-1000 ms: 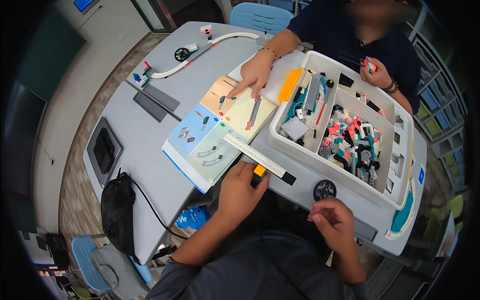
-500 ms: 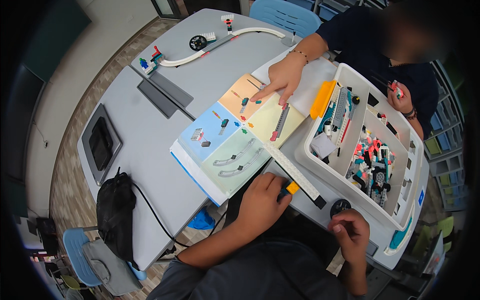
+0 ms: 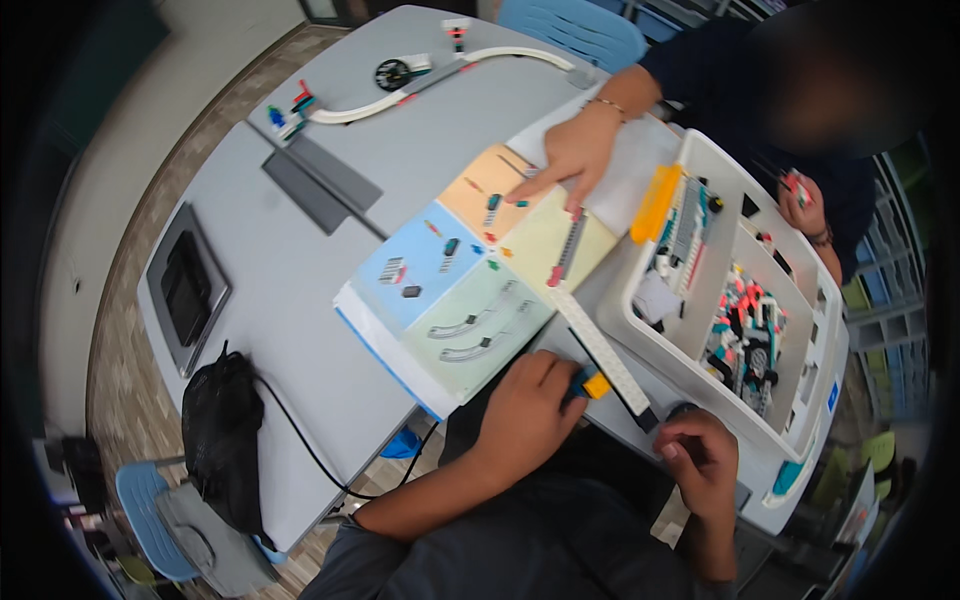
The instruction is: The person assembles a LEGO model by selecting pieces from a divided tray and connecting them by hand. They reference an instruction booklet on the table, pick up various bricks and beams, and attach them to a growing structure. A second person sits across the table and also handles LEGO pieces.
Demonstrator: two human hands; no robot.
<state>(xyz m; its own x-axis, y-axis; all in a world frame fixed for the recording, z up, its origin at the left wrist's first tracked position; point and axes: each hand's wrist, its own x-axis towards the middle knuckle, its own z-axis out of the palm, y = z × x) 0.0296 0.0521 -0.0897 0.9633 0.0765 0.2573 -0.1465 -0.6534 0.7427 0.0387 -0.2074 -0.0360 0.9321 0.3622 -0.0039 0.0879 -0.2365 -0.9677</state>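
My left hand (image 3: 520, 408), at the near edge of the bench (image 3: 290, 320), grasps a yellow-and-blue block (image 3: 597, 385). Just right, a white beam (image 3: 606, 355) slants lengthwise toward my curled right hand (image 3: 703, 455), grip unclear.

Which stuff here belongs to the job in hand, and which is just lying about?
Job, as I read it:
Yellow-and-blue piece, in the left hand
Long white studded beam
Picture booklet, a co-worker's hand pointing at it
White parts tray
Curved track, probably

Lying about, apparently:
Black bag
Flat black object
Grey bag on the blue chair
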